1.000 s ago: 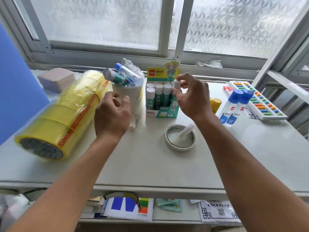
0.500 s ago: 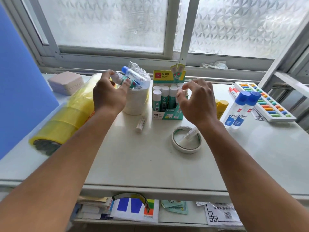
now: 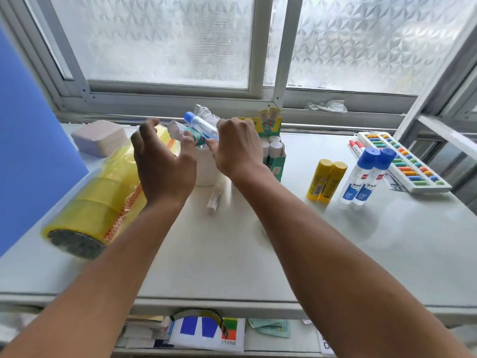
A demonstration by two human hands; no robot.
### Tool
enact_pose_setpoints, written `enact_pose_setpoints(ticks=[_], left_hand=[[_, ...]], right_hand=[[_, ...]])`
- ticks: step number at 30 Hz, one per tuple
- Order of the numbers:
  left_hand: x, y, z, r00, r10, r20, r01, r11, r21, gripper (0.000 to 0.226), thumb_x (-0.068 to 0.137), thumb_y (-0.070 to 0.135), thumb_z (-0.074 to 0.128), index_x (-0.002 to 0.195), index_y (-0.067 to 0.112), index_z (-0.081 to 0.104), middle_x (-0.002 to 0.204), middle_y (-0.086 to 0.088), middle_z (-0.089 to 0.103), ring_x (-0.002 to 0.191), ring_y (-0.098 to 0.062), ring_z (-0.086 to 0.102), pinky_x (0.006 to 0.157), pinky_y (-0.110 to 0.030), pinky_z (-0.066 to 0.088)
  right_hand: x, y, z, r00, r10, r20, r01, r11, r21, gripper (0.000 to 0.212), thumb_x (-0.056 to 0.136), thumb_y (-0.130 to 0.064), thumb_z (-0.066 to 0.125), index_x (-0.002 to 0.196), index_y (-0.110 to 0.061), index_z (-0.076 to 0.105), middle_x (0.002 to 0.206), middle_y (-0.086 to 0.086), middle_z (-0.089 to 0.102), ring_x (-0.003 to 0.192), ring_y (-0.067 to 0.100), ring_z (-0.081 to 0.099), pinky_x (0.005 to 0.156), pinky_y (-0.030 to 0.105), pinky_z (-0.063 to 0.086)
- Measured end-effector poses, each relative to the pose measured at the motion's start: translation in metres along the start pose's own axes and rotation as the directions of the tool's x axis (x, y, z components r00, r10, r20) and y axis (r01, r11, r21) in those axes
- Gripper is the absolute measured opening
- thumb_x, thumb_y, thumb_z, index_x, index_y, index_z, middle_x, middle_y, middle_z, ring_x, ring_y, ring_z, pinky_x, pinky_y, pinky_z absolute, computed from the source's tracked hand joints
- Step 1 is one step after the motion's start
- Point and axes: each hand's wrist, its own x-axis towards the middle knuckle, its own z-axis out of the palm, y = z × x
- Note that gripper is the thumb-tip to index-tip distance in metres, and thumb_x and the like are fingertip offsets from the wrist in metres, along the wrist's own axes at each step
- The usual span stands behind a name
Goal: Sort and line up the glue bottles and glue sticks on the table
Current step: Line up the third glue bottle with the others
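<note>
A blue-capped glue bottle and a green glue stick lie across the top of a white roll. My right hand pinches the right end of the blue-capped bottle. My left hand hovers just left of the roll with its fingers spread, one fingertip by the green stick. Behind my right hand a green box of glue sticks stands upright. A small glue stick lies on the table. Two yellow glue sticks and two blue-capped bottles stand at the right.
A stack of yellow tape rolls lies on its side at the left, with a pink box behind it. A white bead tray and red markers sit at the far right. The window frame runs close behind the table.
My right hand has left the glue-stick box and moved left onto the bottle on the white roll. My left hand has drawn back a little and spread its fingers.
</note>
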Motion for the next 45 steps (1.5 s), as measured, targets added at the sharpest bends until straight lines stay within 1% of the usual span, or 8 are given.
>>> enact_pose_setpoints(ticks=[6,12,19,26,31,35,41,45], left_hand=[[-0.023,0.02,0.0,0.989,0.129,-0.074,-0.129,0.992,0.005,0.039,0.089,0.037,0.053,0.116,0.009,0.055,0.114,-0.01,0.059,0.104,-0.025,0.051,0.09,-0.036,0.044],[-0.028,0.069,0.024,0.955,0.149,0.257,-0.064,0.947,-0.314,0.032,0.095,0.043,0.052,0.09,0.014,0.064,0.071,0.006,0.064,0.06,-0.003,0.059,0.063,-0.034,0.053],[-0.071,0.092,0.054,0.838,0.25,0.485,0.0,0.889,-0.458,0.028,0.081,0.032,0.076,0.104,0.017,0.069,0.085,0.005,0.073,0.072,-0.008,0.07,0.066,-0.027,0.057],[-0.128,0.125,0.079,0.775,0.282,0.566,0.007,0.891,-0.453,0.027,0.075,0.026,0.081,0.1,0.027,0.072,0.083,0.006,0.074,0.069,-0.011,0.071,0.063,-0.036,0.06],[-0.149,0.132,0.102,0.767,0.302,0.566,-0.067,0.915,-0.398,0.032,0.073,0.029,0.084,0.102,0.021,0.074,0.082,-0.002,0.066,0.066,-0.016,0.067,0.064,-0.038,0.058],[-0.169,0.138,0.115,0.758,0.203,0.62,0.005,0.949,-0.315,0.044,0.072,0.042,0.081,0.108,0.02,0.068,0.084,0.0,0.068,0.073,-0.017,0.066,0.068,-0.035,0.06],[-0.194,0.138,0.133,0.674,0.22,0.705,0.053,0.938,-0.344,0.048,0.072,0.033,0.083,0.115,0.019,0.066,0.1,0.004,0.07,0.084,-0.007,0.066,0.067,-0.008,0.051],[-0.19,0.133,0.129,0.756,0.187,0.627,0.033,0.946,-0.321,0.036,0.077,0.03,0.08,0.108,0.016,0.069,0.091,0.004,0.069,0.077,-0.009,0.066,0.068,-0.019,0.056]], right_hand=[[-0.018,0.004,-0.021,0.98,0.135,-0.147,-0.076,0.933,0.352,0.01,0.085,-0.018,0.066,0.084,-0.01,0.071,0.07,0.002,0.064,0.066,0.019,0.057,0.055,0.025,0.028],[-0.069,0.042,-0.046,0.943,0.333,-0.027,-0.138,0.462,0.876,0.012,0.085,-0.016,0.072,0.094,-0.007,0.073,0.073,0.0,0.068,0.063,0.008,0.058,0.06,0.029,0.052],[-0.103,0.102,-0.086,0.928,0.368,0.051,-0.234,0.473,0.849,0.024,0.086,-0.018,0.07,0.109,-0.021,0.065,0.105,0.001,0.071,0.096,0.014,0.069,0.082,0.028,0.055],[-0.127,0.162,-0.135,0.94,0.27,0.206,-0.322,0.515,0.794,0.028,0.084,-0.023,0.072,0.111,-0.014,0.071,0.1,0.002,0.075,0.095,0.017,0.071,0.087,0.035,0.055],[-0.149,0.208,-0.131,0.865,0.202,0.46,-0.495,0.181,0.85,0.032,0.083,-0.018,0.065,0.116,-0.018,0.068,0.114,0.004,0.072,0.111,0.023,0.065,0.101,0.039,0.047],[-0.169,0.228,-0.126,0.874,0.149,0.462,-0.48,0.403,0.779,0.062,0.078,0.006,0.072,0.134,-0.017,0.055,0.124,0.002,0.067,0.107,0.025,0.067,0.091,0.038,0.055],[-0.18,0.245,-0.12,0.923,0.336,0.189,-0.358,0.571,0.739,0.042,0.078,-0.007,0.077,0.118,-0.014,0.068,0.111,0.001,0.073,0.098,0.016,0.07,0.085,0.029,0.056],[-0.175,0.271,-0.13,0.878,0.467,0.102,-0.44,0.706,0.555,0.042,0.077,-0.014,0.08,0.117,-0.015,0.068,0.111,-0.006,0.07,0.092,0.007,0.067,0.077,0.011,0.052]])
